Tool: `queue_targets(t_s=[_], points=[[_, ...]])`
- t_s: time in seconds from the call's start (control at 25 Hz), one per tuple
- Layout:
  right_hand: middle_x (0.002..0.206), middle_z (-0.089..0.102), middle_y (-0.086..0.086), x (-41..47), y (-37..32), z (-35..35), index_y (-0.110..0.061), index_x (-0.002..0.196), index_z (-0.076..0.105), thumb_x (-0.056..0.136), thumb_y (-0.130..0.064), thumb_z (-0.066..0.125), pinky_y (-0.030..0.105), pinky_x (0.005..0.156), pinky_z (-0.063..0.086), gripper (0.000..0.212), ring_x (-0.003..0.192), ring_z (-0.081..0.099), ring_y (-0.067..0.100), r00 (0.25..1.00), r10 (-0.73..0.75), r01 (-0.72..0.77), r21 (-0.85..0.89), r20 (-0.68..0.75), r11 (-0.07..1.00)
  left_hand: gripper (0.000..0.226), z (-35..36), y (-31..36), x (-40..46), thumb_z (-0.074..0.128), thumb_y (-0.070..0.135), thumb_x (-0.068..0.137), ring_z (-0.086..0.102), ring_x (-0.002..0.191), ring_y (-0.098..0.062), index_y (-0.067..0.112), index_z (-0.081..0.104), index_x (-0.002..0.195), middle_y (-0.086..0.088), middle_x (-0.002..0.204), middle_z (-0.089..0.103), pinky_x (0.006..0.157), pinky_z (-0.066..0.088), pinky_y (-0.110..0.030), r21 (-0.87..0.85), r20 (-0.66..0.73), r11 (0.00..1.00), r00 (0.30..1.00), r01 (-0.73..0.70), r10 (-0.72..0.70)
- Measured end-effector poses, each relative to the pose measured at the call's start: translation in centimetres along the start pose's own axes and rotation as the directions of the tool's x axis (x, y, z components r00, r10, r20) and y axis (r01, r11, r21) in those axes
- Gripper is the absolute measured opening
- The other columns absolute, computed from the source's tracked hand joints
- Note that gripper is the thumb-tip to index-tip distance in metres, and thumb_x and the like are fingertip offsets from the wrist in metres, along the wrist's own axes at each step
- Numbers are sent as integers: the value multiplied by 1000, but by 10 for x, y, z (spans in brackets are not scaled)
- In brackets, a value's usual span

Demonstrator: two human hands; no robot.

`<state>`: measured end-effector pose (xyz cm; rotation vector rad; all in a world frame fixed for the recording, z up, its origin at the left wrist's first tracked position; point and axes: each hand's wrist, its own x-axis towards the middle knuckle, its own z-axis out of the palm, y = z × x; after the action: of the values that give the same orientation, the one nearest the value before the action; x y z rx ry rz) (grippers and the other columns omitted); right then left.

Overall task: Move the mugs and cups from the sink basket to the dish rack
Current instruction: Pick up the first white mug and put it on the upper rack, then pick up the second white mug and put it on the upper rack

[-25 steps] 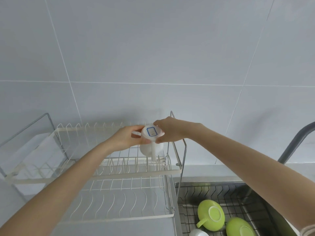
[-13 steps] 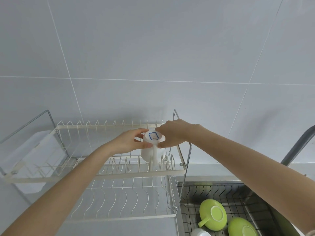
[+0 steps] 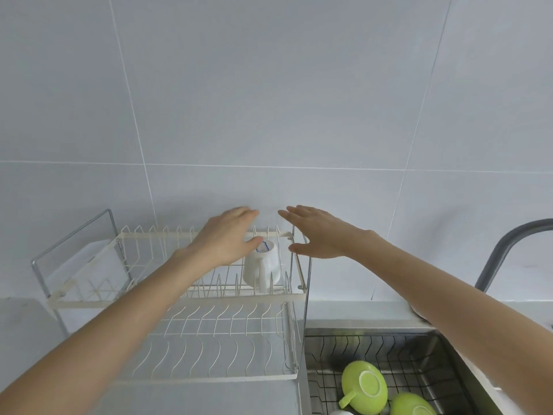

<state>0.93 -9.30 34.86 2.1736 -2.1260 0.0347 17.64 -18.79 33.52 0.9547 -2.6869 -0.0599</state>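
1. Head view: left hand (image 3: 223, 242) open, thumb at the base of the inverted white ceramic mug (image 3: 263, 266); right hand (image 3: 317, 232) open, empty, clear of it.
2. Mug sits upside down at the right end of the top tier of the white wire dish rack (image 3: 179, 295).
3. Best lifted straight off, so the mug is not knocked.
4. Two green ceramic cups (image 3: 363, 387) wait in the steel wire sink basket (image 3: 389, 348).
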Motion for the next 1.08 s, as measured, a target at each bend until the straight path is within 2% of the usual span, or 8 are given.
queue_targets(t_s=[0.12, 0.24, 0.52, 0.8, 1.08], points=[[158, 8, 7, -32, 10, -3, -19, 147, 5, 91, -34, 49, 32, 117, 8, 73, 146, 5, 23, 995, 53, -52, 14, -80, 999, 61, -8, 30, -16, 38, 41, 91, 9, 143, -24, 18, 15, 142, -5, 155, 14, 116, 12, -44, 129, -58, 991, 998, -32, 40], [158, 5, 7, -65, 20, 0, -20, 147, 3, 91, -35, 47, 34, 118, 7, 72, 146, 3, 23, 991, 95, -94, 15, -89, 995, 61, -3, 65, -28, 33, 43, 92, 4, 144, -24, 19, 10, 143, -4, 156, 9, 117, 6, -45, 147, -77, 987, 994, -60, 72], [159, 4, 5, -129, 50, 33, -21, 147, 5, 91, -36, 47, 35, 119, 3, 72, 146, 0, 22, 975, 182, -173, 79, -129, 982, 60, 31, 134, -48, 35, 40, 92, 9, 143, -23, 17, 11, 143, -5, 156, 12, 114, 12, -42, 58, -115, 993, 987, -102, 109], [158, 5, 6, -174, 71, 98, -21, 147, 9, 90, -33, 50, 37, 118, 2, 71, 146, -1, 22, 976, 217, -211, 148, -26, 966, 59, 94, 169, -70, 34, 35, 92, 10, 142, -26, 16, 11, 143, -6, 155, 13, 115, 13, -43, 20, -19, 998, 998, -60, 60], [158, 9, 5, -196, 76, 167, -19, 146, 13, 87, -30, 53, 38, 119, 5, 72, 146, 3, 22, 970, 221, -239, 236, 99, 942, 62, 159, 183, -87, 41, 35, 91, 16, 141, -25, 15, 14, 142, -9, 154, 18, 113, 20, -43, -78, 183, 997, 983, -8, 22]])
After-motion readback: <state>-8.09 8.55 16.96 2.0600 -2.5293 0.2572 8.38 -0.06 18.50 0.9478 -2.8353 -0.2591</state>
